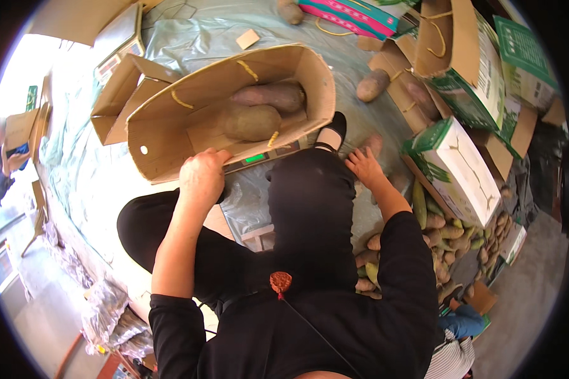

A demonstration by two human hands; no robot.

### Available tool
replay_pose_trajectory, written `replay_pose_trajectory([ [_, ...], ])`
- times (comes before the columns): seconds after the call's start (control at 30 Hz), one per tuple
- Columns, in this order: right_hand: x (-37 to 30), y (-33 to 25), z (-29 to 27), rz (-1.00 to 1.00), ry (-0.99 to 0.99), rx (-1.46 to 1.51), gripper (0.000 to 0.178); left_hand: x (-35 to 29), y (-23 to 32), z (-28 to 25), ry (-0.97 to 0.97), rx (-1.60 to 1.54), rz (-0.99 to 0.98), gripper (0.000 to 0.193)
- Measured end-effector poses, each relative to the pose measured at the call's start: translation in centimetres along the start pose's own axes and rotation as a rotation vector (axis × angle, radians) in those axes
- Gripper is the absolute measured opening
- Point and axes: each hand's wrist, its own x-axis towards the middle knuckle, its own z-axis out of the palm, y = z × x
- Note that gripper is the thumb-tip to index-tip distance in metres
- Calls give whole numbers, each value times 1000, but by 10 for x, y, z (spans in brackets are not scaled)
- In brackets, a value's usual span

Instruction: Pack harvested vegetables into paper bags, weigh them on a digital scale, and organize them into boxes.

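A long open cardboard box with yellow rope handles stands in front of me. Two large root vegetables lie in it: a reddish-brown one and a browner, rounder one. My left hand grips the box's near rim, fingers curled over the edge. Just below that rim shows a scale with a lit green display, partly hidden by the box. Beyond my knee, my right hand has its fingers apart at the near end of a reddish root vegetable; whether it bears on it I cannot tell.
To the right lies a heap of brown and green root vegetables, beside a white-and-green carton. More open cartons crowd the far right. Another root vegetable rests on the plastic sheet. A smaller open carton stands left.
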Motion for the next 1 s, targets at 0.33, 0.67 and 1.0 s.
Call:
replay_pose_trajectory([
  [0.33, -1, -4, -36, 284, -67, 256, 65, 0, -7, 2, -49, -49, -17, 27],
  [0.67, -40, 19, -63, 765, 797, 1550, 88, -3, -11, 9, -1, -5, 58, 24],
  [1.0, -120, 53, -322, 335, 1200, 1398, 88, -5, -11, 7, 0, 41, 39, 15],
])
